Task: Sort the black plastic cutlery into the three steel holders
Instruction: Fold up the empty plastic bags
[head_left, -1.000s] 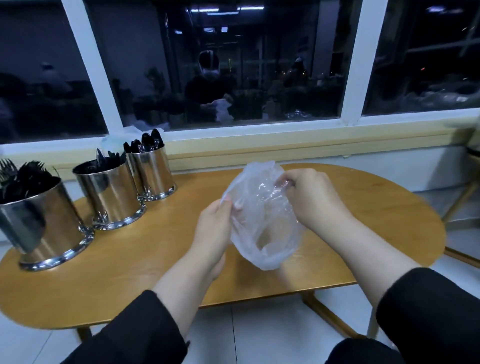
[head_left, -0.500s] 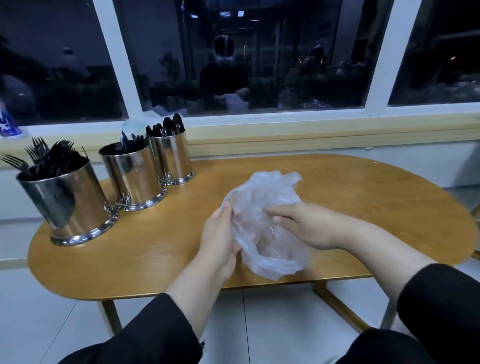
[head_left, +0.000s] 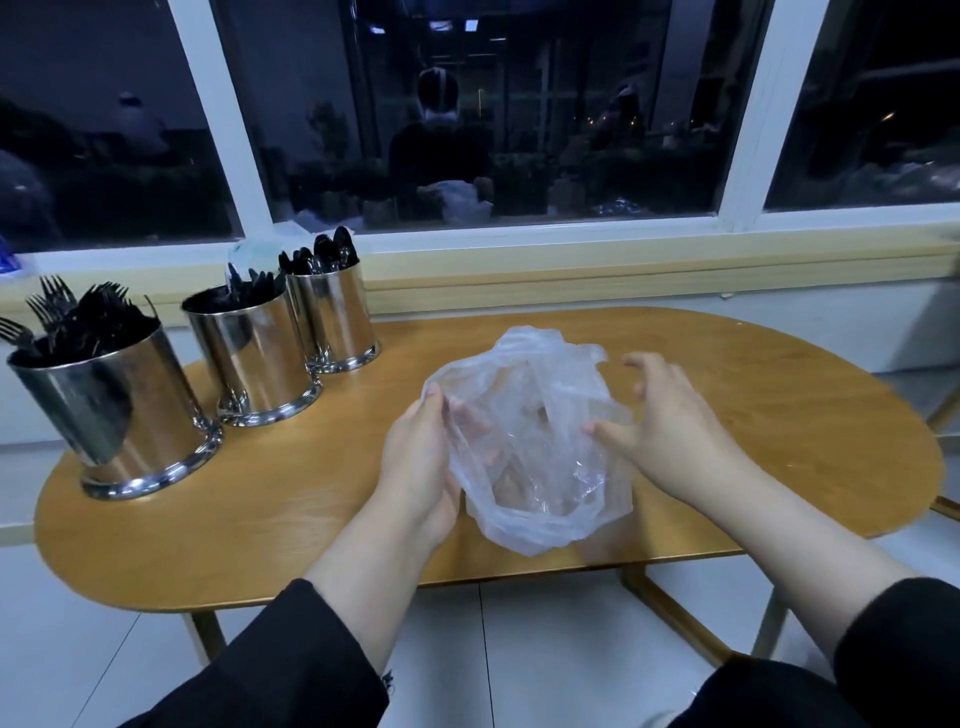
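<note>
Clear plastic bag (head_left: 535, 447), unlabelled: left hand (head_left: 421, 467) grip grasping it, right hand (head_left: 670, 441) released.

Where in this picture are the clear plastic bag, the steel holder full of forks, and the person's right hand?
Plastic bag (head_left: 524, 457), head view, on its crumpled middle.
Fork holder (head_left: 130, 415), head view, on its shiny steel side wall.
Right hand (head_left: 670, 431), head view, on the back of the hand.

Dim indoor light, glare on steel holders (head_left: 140, 410) — wide-angle bending at edges
</note>
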